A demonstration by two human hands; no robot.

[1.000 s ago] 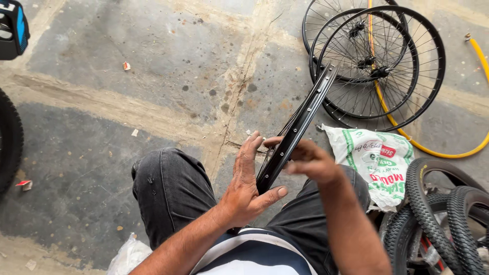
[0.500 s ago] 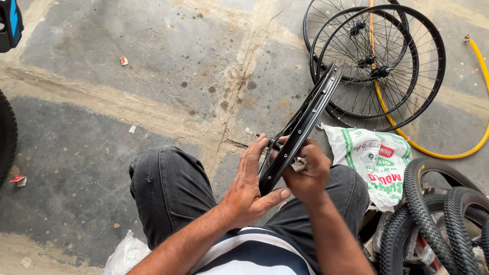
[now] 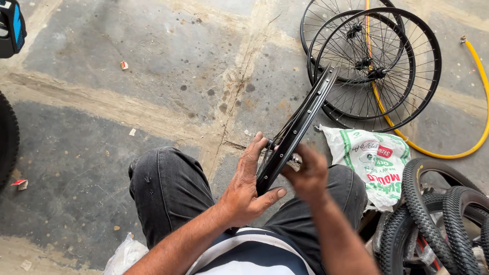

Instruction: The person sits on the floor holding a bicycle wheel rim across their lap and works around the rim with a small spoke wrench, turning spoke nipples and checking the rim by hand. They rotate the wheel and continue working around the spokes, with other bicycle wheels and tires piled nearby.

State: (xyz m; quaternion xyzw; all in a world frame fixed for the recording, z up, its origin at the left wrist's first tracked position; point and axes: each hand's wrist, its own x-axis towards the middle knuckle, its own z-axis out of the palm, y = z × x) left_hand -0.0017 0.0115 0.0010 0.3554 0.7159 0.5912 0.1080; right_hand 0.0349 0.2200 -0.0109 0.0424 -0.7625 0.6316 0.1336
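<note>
A black bicycle wheel rim point(image 3: 300, 122) stands on edge between my knees, seen edge-on and slanting up to the right. My left hand point(image 3: 247, 186) cups its near left side, thumb hooked under the lower end, fingers spread up along the spokes. My right hand point(image 3: 305, 173) is on the rim's right side near the hub, slightly blurred, fingers curled at the spokes; what it pinches is hidden. I sit with dark grey trousers and a striped shirt below.
Two black spoked wheels point(image 3: 377, 66) lie on the concrete floor at the upper right, with a yellow hose point(image 3: 476, 81) curving around them. A white printed sack point(image 3: 374, 163) lies right of my knee. Knobby tyres point(image 3: 438, 219) pile at the lower right. Another tyre point(image 3: 7, 137) shows at the left edge.
My right hand has slid down and right along the rim toward the hub. The rim stays at much the same slant; my left hand keeps its hold.
</note>
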